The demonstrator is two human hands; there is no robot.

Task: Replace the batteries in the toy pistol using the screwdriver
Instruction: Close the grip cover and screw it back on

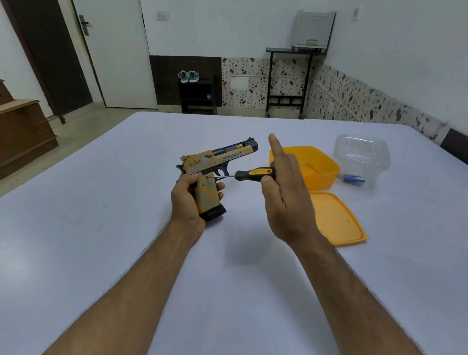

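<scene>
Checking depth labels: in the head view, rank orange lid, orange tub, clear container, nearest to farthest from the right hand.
From the right hand:
1. orange lid, lying flat just right of the wrist.
2. orange tub, behind the fingers, slightly right. Close to call against the lid.
3. clear container, farthest, beyond the tub to the right.

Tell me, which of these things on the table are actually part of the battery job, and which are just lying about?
In use:
toy pistol, held by the left hand
screwdriver, tip at the pistol's grip, held by the right hand

Lying about:
yellow tub
yellow lid
clear plastic box, something blue inside
</scene>
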